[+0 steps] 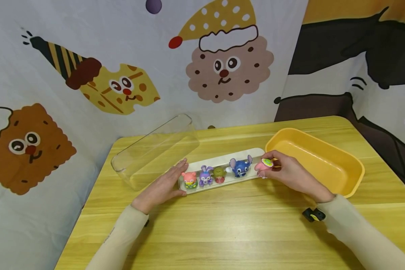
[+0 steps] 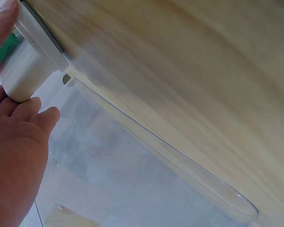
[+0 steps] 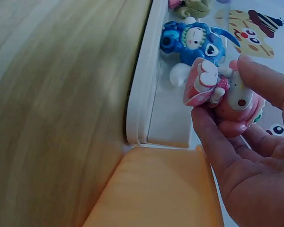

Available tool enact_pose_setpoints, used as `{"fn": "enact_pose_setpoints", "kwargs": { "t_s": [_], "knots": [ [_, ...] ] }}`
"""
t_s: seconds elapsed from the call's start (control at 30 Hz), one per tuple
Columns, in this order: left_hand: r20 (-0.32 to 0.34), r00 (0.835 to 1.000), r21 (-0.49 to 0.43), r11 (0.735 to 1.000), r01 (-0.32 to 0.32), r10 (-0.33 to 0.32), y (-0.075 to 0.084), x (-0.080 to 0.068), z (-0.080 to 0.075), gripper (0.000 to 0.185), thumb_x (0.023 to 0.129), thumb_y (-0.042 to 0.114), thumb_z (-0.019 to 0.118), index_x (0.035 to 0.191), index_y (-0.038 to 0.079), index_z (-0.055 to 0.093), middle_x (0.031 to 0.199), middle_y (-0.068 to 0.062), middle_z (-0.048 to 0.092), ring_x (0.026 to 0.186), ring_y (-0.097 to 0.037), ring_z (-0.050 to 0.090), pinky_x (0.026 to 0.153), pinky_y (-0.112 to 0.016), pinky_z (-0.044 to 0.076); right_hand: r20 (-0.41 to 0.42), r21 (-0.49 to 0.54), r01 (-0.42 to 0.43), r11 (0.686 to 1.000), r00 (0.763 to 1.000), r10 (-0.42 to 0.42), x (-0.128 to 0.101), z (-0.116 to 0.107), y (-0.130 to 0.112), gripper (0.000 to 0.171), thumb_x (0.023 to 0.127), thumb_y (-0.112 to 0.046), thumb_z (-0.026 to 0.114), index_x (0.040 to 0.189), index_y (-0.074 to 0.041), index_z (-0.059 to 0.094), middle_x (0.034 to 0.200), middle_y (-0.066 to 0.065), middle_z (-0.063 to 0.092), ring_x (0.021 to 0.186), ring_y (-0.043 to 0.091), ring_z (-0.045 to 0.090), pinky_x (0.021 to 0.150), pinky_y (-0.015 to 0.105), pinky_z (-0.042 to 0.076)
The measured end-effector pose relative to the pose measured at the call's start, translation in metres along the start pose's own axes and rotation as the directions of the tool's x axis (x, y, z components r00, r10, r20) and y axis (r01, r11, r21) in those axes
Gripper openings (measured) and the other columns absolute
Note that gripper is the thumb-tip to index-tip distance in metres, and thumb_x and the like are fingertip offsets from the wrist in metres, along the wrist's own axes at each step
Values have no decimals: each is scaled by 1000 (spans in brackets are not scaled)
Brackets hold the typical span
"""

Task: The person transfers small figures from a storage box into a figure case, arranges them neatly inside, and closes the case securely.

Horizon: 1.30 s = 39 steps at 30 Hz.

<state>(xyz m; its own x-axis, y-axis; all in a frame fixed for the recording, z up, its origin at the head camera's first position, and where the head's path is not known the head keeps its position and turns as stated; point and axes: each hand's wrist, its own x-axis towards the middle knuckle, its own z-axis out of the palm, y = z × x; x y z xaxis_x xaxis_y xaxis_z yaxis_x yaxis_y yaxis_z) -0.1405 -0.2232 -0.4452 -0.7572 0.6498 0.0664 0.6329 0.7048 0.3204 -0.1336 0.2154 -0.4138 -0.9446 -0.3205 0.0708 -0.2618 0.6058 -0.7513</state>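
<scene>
A long white tray [image 1: 222, 160] lies slanted on the table. In it stand a pink bear-like figurine [image 1: 190, 180], a purple rabbit figurine [image 1: 206, 177], a green figurine [image 1: 219, 173] and a blue long-eared figurine [image 1: 240, 167]. The left hand [image 1: 163, 186] holds the tray's left end, thumb at the near corner and fingers at the far side. Over the tray's right end, the right hand [image 1: 290, 170] pinches a pink figurine [image 3: 234, 101] between thumb and fingers. The right wrist view shows this figurine tilted, beside the blue one.
A yellow bin [image 1: 352, 172] stands at the right, close beside the tray's right end. Behind the left hand sits a clear plastic cover [image 1: 152, 150]. Light wood table [image 1: 222, 232] lies in front. A cloth with cartoon prints [image 1: 175, 75] hangs behind the table.
</scene>
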Motion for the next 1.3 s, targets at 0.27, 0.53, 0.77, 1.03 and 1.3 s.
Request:
{"fn": "enact_pose_setpoints", "kwargs": {
  "t_s": [0.27, 0.53, 0.77, 1.03, 1.3],
  "knots": [
    [-5, 1000, -1, 1000, -3, 3, 0, 0, 0, 95, 90, 28, 83, 162, 1, 28, 171, -14, 20, 155, -29, 25, 125, -47, 26, -13, -50, 33, 998, 999, -33, 2, 6, 1, 45, 90, -22, 84, 125, -1, 64, 114, 12, 69, 99, 27, 66, 85, 40, 60],
    [-5, 1000, -6, 1000, -5, 5, 0, 0, 0, 95, 90, 28, 82, 163, 1, 27, 171, -13, 19, 155, -28, 25, 125, -47, 25, -28, -99, 66, 993, 997, -69, 3, 7, 4, 43, 89, -18, 85, 123, 0, 65, 111, 12, 69, 96, 25, 64, 84, 40, 60],
    [-10, 1000, -3, 1000, -10, 10, 0, 0, 0, 96, 90, 29, 83, 163, 1, 27, 171, -13, 19, 155, -28, 26, 124, -47, 26, -44, -112, 65, 992, 997, -70, 5, 4, 8, 41, 89, -15, 85, 121, 1, 65, 114, 16, 68, 99, 29, 64, 88, 47, 59],
    [-10, 1000, 1, 1000, -7, 7, 1, 0, 0, 96, 90, 29, 82, 163, 2, 27, 171, -13, 20, 155, -29, 27, 124, -47, 27, -65, -128, 53, 990, 996, -62, 12, 2, 12, 44, 90, -16, 84, 125, 2, 64, 117, 18, 68, 103, 31, 64, 91, 51, 59],
    [-7, 1000, -5, 1000, -2, 2, 1, 1, 0, 95, 89, 29, 83, 163, 1, 28, 171, -13, 20, 154, -29, 27, 124, -47, 27, -93, -157, 77, 985, 991, -92, 17, 3, 15, 40, 87, -9, 85, 121, 1, 66, 113, 16, 63, 97, 28, 59, 87, 47, 57]
  ]
}}
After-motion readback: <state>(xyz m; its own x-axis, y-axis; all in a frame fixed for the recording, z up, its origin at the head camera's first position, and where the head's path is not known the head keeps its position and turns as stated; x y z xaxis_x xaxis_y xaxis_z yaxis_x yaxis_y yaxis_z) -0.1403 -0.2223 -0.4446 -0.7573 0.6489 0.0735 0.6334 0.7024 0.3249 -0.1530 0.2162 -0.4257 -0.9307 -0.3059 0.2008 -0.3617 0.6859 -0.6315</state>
